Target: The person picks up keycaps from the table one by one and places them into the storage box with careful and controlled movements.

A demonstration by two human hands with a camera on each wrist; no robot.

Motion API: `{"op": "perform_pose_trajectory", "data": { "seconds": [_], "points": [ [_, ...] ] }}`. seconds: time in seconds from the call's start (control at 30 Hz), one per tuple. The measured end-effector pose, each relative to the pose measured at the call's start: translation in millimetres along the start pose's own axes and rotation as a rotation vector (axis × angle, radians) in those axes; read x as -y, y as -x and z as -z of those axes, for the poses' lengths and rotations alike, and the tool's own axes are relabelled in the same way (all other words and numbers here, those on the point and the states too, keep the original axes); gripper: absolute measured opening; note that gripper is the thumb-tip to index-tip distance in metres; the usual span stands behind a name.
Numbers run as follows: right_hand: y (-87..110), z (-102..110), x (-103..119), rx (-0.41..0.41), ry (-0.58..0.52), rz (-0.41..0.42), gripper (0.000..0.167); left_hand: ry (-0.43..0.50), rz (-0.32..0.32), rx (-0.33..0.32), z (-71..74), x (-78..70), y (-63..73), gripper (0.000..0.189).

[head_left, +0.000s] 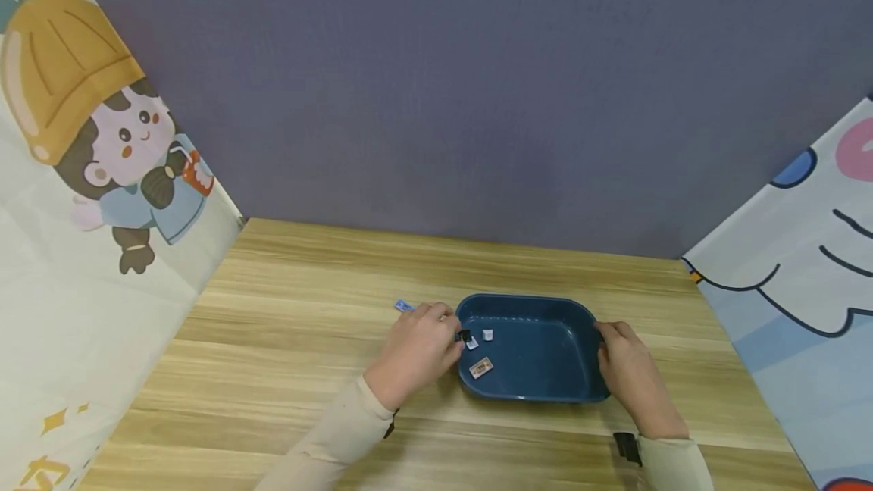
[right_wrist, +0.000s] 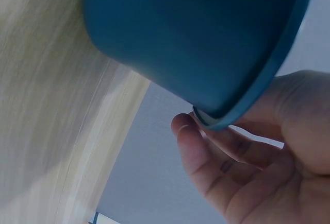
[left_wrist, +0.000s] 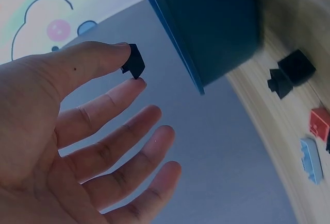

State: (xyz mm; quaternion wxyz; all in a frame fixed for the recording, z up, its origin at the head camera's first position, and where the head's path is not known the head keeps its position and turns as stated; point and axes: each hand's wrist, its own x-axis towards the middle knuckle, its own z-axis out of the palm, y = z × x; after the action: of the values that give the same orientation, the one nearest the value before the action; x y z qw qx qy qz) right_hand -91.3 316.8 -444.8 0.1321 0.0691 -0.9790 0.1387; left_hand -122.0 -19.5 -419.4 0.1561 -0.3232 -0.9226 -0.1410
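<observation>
Between thumb and index finger, my left hand (head_left: 417,345) pinches a small black block (left_wrist: 134,62). It is at the left rim of a dark blue plastic basin (head_left: 539,391), and the other left fingers are spread. My right hand (head_left: 630,370) holds the basin's right rim, thumb on one side and fingers on the other. Inside the basin, toward its left end, lie a small white cube (head_left: 487,335), another white piece (head_left: 473,344) and a tan printed tile (head_left: 480,368).
On the wooden table (head_left: 286,339), left of the basin, lie black blocks (left_wrist: 296,67), a red block (left_wrist: 319,122) and a light blue piece (left_wrist: 311,160); my left hand mostly hides them from above. A grey panel (head_left: 443,97) stands behind, with printed cloths at both sides.
</observation>
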Motion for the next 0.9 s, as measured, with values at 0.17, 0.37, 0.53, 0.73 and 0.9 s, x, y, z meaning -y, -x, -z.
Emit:
{"op": "perform_pose_trajectory", "data": {
  "seconds": [0.17, 0.37, 0.53, 0.73, 0.9],
  "points": [
    [0.1, -0.6, -0.6, -0.011, 0.003, 0.009, 0.030, 0.003, -0.015, 0.017, -2.0, -4.1, -2.4, 0.021],
    [0.4, -0.1, 0.0, -0.005, 0.002, 0.005, 0.031, 0.027, 0.007, 0.008, -1.9, -0.9, -2.1, 0.024],
    [-0.6, -0.6, 0.0, -0.023, -0.004, 0.014, 0.030, 0.027, 0.050, -0.041, -3.0, 17.6, 3.9, 0.021],
    [-1.2, -0.5, 0.4, -0.015, -0.002, 0.010, 0.030, 0.021, 0.122, -0.044, -6.6, 51.8, 13.3, 0.022],
    [-0.9, -0.9, 1.0, -0.023, 0.002, 0.017, 0.030, 0.038, 0.186, 0.012, -14.2, 76.1, 16.5, 0.023]
  ]
}}
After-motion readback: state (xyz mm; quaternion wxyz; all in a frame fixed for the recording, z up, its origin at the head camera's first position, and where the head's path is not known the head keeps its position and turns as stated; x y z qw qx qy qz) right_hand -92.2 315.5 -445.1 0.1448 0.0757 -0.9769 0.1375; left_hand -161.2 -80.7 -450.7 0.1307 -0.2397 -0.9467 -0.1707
